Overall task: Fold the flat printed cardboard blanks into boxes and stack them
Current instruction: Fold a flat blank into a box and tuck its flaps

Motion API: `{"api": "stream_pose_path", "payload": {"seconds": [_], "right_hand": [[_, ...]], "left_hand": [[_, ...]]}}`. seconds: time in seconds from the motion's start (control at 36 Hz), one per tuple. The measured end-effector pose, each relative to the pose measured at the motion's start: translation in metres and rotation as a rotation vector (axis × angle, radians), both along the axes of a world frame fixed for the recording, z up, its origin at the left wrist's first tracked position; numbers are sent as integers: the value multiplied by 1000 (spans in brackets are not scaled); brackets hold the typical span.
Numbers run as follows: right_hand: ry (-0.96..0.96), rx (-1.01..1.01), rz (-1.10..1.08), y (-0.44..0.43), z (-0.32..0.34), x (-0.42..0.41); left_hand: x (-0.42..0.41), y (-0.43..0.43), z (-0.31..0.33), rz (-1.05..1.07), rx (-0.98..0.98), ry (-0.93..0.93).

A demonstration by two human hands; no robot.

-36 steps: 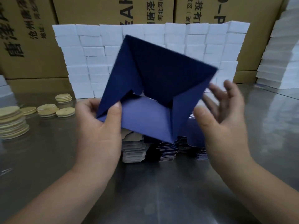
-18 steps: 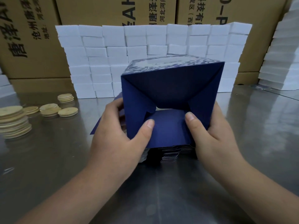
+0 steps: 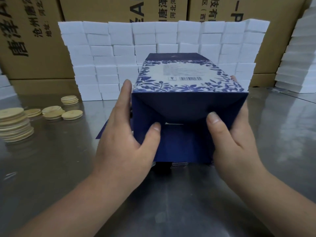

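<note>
Wooden discs (image 3: 15,124): stacked at the far left of the table (image 3: 171,199), well apart from the work; kept out of the folding area.
Left hand (image 3: 126,139): the left wall of the box (image 3: 188,100) is gripped, fingers laid up along that wall, the thumb pressed on the left end flap. The flap is judged to be held inward in this way.
Box: held between both hands at the middle of the table, just above the flat blanks (image 3: 179,164). The printed panel with the barcode is turned up and the open end faces the person, so that the end flaps can be seen and tucked.
Flat blanks: piled on the table directly under the box, within easy reach for the next piece.
Right hand (image 3: 234,139): the right wall is gripped, the thumb pressed on the right end flap, mirroring the other side; the box is thereby kept square.
White blocks (image 3: 106,48): built up as a wall behind the box, in front of brown cartons (image 3: 34,40).
Change from one second earlier: the piece was then tipped up on a corner and held by the left hand alone, with the right hand spread and clear of it. It has since been levelled, taken by both hands, and its side flaps have been pushed further in.
</note>
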State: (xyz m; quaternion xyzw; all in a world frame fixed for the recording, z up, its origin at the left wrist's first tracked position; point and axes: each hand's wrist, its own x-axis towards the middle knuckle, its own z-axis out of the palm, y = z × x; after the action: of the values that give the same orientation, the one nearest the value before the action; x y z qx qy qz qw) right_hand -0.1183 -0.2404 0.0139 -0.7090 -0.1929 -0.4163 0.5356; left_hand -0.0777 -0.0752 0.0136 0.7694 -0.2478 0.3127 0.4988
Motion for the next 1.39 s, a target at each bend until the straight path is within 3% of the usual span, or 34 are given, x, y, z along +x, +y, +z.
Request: {"api": "stream_pose_path", "payload": {"seconds": [0.11,0.25,0.33,0.5,0.61,0.86,1.19,1.39], "right_hand": [[-3,-41,9,-2,-1,3],[75,-114,-9,-3,-3,1],[94,-124,5,0,-1,-2],[49,-33,-28,0,-3,-2],[42,-36,-82,2,-3,-2],[6,-70,-197,6,0,-8],[9,-69,-186,8,3,-9],[75,-102,-37,8,5,-11]], "left_hand": [[0,-1,-4,-100,-21,-49],[-1,-3,-3,-466,-278,2],[2,-2,-4,-535,-333,49],[-6,-8,-5,-396,-188,63],[-6,-7,-4,-200,-192,12],[-10,-10,-1,-43,-138,-76],[-11,-8,2,-44,-117,-67],[-16,-7,5,-123,-192,-95]]}}
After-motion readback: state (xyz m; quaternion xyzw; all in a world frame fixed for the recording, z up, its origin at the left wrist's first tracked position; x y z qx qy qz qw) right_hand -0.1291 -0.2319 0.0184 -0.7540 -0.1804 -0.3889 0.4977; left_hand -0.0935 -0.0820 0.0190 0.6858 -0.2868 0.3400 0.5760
